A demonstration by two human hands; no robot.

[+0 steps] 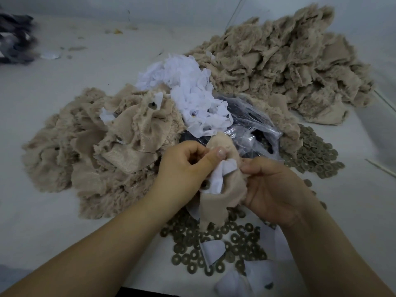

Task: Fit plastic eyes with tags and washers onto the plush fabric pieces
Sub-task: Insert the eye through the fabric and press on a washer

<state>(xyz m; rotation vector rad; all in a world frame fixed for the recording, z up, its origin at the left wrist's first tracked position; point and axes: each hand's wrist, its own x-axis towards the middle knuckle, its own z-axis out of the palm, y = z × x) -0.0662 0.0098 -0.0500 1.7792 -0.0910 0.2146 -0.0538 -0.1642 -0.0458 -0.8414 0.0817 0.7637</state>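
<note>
A pale, whitish table (64,99) carried everything. On its left side lay a heap of tan plush pieces (90,146), and a bigger heap of the same fabric (285,67) sat at the far right. Between them rested a mound of white tags (188,91) and a crumpled clear plastic bag (250,127). Grey-green washers (214,249) were scattered near the front edge, with more washers (315,155) at the right. A dark, blurred pile (15,39) lay at the far left.
</note>
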